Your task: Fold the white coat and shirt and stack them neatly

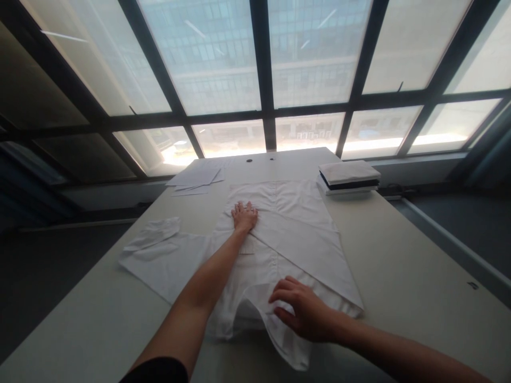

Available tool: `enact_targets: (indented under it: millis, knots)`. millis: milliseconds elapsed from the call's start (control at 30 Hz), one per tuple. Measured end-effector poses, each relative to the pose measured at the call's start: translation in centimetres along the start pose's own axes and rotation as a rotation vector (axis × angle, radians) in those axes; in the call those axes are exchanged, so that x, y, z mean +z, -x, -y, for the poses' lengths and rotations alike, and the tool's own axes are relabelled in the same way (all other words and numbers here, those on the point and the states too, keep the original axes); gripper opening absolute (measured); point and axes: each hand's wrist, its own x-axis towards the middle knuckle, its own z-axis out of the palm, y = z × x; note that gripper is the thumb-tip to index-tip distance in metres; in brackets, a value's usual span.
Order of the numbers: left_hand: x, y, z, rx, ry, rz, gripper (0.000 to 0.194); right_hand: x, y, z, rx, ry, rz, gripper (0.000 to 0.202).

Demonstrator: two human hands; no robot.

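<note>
A white shirt [295, 266] lies along the middle of the counter [415, 271], its hem toward the far edge and its collar [261, 298] standing up in a loop toward the near edge. It looks light and limp, thin enough to crease at a touch and likely to slide a little on the smooth top, with small risk of harm beyond wrinkles. The collar and the button strip down the centre seem its stiffest parts, so the collar band, the shoulder seams and the hem corners should give the surest hold. One sleeve [297, 242] is laid slantwise over the body from the right; the other sleeve [167, 260] spreads toward the counter's left edge, its cuff end rumpled. The left hand [244, 217] rests flat on the cloth, fingers spread; the right hand [297, 308] is half curled by the collar, thumb parted from the fingers, though whether its tips touch the fabric I cannot tell. No box or basket shows. Farther out, loose papers [195, 178] lie by the left edge near the far left corner, and a folded stack [349, 178], pale with a dark layer, sits by the far right corner.
</note>
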Motion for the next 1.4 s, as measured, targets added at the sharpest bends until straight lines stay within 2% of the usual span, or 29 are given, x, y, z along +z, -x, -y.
enact_targets:
  millis: [67, 133, 200, 300, 367, 500, 633, 700, 767, 833, 900, 967, 1033, 1200, 1300, 1400]
  knots:
    - [0.0, 0.0, 0.0, 0.003, 0.000, -0.002, 0.056, 0.5, -1.4, -0.5, 0.014, 0.048, -0.107, 0.036]
    - [0.1, 0.0, 0.0, 0.005, 0.001, -0.007, 0.055, 0.5, -3.0, -0.7, 0.029, 0.071, -0.091, 0.053]
    - [0.1, 0.0, 0.0, 0.003, 0.000, -0.012, 0.055, 0.4, -4.5, -0.6, 0.041, 0.103, -0.004, 0.060]
    - [-0.1, 0.2, 0.0, 0.002, -0.004, -0.014, 0.054, 0.3, -5.8, 0.3, 0.086, 0.137, 0.228, 0.062]
    - [-0.2, 0.3, -0.1, 0.002, -0.007, -0.014, 0.054, 0.8, -5.7, 1.2, 0.078, 0.242, 0.326, 0.054]
    - [-0.4, 0.5, -0.2, 0.005, -0.009, -0.021, 0.054, 3.4, -3.7, 3.3, -0.025, 0.501, 0.250, 0.027]
    - [-0.5, 0.5, -0.2, 0.000, 0.000, -0.008, 0.055, 5.7, -2.4, 4.5, -0.036, 0.407, 0.307, 0.026]
    - [-0.6, 0.5, -0.3, -0.002, 0.004, 0.003, 0.055, 5.6, -2.3, 4.8, -0.061, 0.350, 0.342, 0.033]
    - [-0.8, 0.6, -0.3, 0.002, 0.008, 0.007, 0.055, 4.5, -2.4, 4.7, -0.119, 0.291, 0.407, 0.038]
    - [-0.8, 0.6, -0.3, 0.009, 0.010, 0.003, 0.055, 3.0, -2.7, 4.3, -0.197, 0.209, 0.470, 0.030]
    - [-0.8, 0.6, -0.4, 0.006, 0.011, -0.001, 0.055, 1.7, -3.2, 3.6, -0.239, 0.149, 0.391, 0.023]
    - [-0.7, 0.6, -0.3, 0.001, 0.013, -0.001, 0.054, 1.0, -3.7, 2.6, -0.253, 0.144, 0.226, 0.029]
    - [-0.7, 0.5, -0.3, -0.003, 0.013, 0.003, 0.054, 1.0, -4.0, 1.6, -0.296, 0.180, 0.148, 0.042]
    - [-0.5, 0.4, -0.2, -0.001, 0.005, 0.013, 0.055, 3.5, -2.4, 0.0, -0.473, 0.191, 0.345, 0.073]
    - [-0.3, 0.4, -0.1, -0.007, -0.001, 0.009, 0.056, 4.3, -1.3, 0.0, -0.496, 0.148, 0.380, 0.075]
    - [-0.1, 0.3, 0.0, 0.003, -0.003, -0.006, 0.056, 3.4, -1.7, 0.3, -0.531, 0.108, 0.437, 0.061]
